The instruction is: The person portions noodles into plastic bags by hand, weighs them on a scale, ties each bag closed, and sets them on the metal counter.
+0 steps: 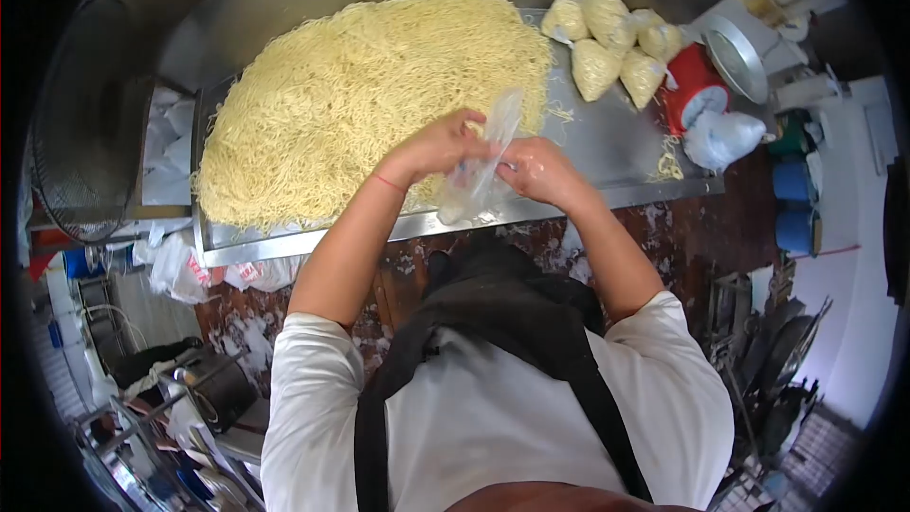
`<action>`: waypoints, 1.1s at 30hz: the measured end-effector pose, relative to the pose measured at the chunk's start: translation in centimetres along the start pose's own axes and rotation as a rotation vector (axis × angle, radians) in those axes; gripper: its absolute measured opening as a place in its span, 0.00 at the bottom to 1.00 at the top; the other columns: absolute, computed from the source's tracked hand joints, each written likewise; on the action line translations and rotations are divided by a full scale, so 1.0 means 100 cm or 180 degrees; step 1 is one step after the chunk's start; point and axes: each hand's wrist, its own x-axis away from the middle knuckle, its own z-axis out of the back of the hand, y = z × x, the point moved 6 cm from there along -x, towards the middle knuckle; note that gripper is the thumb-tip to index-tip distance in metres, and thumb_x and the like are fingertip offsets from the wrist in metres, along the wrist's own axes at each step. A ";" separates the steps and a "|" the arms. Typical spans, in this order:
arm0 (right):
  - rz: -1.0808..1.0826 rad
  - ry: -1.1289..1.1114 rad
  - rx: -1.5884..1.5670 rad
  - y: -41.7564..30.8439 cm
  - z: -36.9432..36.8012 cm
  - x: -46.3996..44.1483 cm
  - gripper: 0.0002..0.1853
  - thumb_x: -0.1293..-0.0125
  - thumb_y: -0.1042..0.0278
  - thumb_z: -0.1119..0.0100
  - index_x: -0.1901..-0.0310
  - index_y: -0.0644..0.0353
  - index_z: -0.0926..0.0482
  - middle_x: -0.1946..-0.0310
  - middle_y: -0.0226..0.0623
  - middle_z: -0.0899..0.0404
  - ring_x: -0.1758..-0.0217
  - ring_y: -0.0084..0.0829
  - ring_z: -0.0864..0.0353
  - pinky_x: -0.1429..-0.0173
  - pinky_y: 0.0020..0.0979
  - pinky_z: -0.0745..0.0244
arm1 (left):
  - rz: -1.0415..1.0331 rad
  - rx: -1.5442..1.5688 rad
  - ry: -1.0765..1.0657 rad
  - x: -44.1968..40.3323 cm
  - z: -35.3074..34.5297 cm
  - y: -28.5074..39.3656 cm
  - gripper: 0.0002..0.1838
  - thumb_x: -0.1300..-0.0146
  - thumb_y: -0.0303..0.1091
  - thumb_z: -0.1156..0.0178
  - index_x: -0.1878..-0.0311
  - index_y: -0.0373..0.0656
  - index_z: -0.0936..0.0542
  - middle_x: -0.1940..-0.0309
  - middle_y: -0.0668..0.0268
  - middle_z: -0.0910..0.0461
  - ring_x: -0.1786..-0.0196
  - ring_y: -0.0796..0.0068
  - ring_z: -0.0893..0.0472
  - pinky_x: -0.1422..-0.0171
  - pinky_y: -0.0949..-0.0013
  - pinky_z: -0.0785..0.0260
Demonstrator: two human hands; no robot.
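Note:
A clear plastic bag (479, 175) hangs between my two hands at the front edge of a metal tray (607, 156). My left hand (441, 145) grips the bag's left side with bent fingers. On the bag's right side, my right hand (538, 172) is closed on the plastic. Beyond and to the left of my hands, a large heap of yellow noodles (370, 85) covers much of the tray. Several filled bags of noodles (595, 69) stand together at the back right of the tray.
A red scale (684, 85) with a round metal pan (736, 59) is at the right, beside a white plastic bag (725, 139). A large fan (83, 118) stands at the far left. Blue buckets (794, 229) are at the far right.

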 end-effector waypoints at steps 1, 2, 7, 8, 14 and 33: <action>0.0003 0.0064 -0.0381 0.004 -0.007 -0.007 0.13 0.36 0.64 0.35 0.51 0.57 0.17 0.65 0.41 0.17 0.61 0.35 0.17 0.54 0.35 0.22 | 0.0099 -0.0012 -0.0079 0.000 0.004 -0.019 0.20 0.32 0.32 0.38 0.40 0.34 0.26 0.62 0.63 0.20 0.62 0.73 0.18 0.64 0.68 0.21; -0.0005 0.0128 -0.0765 0.009 -0.012 -0.014 0.15 0.36 0.64 0.34 0.49 0.56 0.18 0.61 0.42 0.17 0.57 0.37 0.17 0.51 0.37 0.22 | 0.0201 -0.0027 -0.0165 0.000 0.008 -0.040 0.17 0.32 0.30 0.38 0.43 0.33 0.25 0.63 0.63 0.20 0.62 0.73 0.18 0.64 0.68 0.21; -0.0482 0.1341 -0.0648 0.086 -0.040 -0.058 0.42 0.42 0.59 0.28 0.27 0.49 0.38 0.35 0.56 0.33 0.32 0.56 0.33 0.40 0.51 0.27 | -0.0757 0.2156 0.2748 0.059 0.113 -0.140 0.03 0.34 0.24 0.43 0.58 0.41 0.23 0.67 0.66 0.20 0.66 0.76 0.20 0.62 0.72 0.24; -0.0871 0.1028 -0.0146 0.108 -0.065 -0.072 0.47 0.43 0.58 0.27 0.24 0.47 0.44 0.32 0.58 0.39 0.29 0.58 0.38 0.38 0.54 0.29 | -0.0757 0.2523 0.2780 0.072 0.131 -0.162 0.06 0.32 0.25 0.45 0.53 0.41 0.23 0.65 0.64 0.20 0.63 0.70 0.17 0.55 0.65 0.20; -0.1798 0.0106 0.0699 0.167 -0.133 -0.179 0.41 0.45 0.65 0.29 0.28 0.44 0.35 0.32 0.61 0.39 0.32 0.62 0.34 0.41 0.51 0.25 | -0.1119 0.2200 0.3071 0.113 0.173 -0.189 0.06 0.29 0.31 0.44 0.53 0.42 0.25 0.63 0.70 0.24 0.59 0.77 0.23 0.57 0.74 0.25; -0.1194 -0.0311 0.1610 0.082 -0.124 -0.175 0.43 0.44 0.69 0.30 0.25 0.45 0.36 0.28 0.47 0.37 0.27 0.57 0.36 0.28 0.53 0.34 | -0.0844 0.2032 0.3025 0.143 0.266 -0.192 0.23 0.25 0.50 0.47 0.36 0.45 0.26 0.45 0.67 0.23 0.43 0.70 0.24 0.38 0.66 0.27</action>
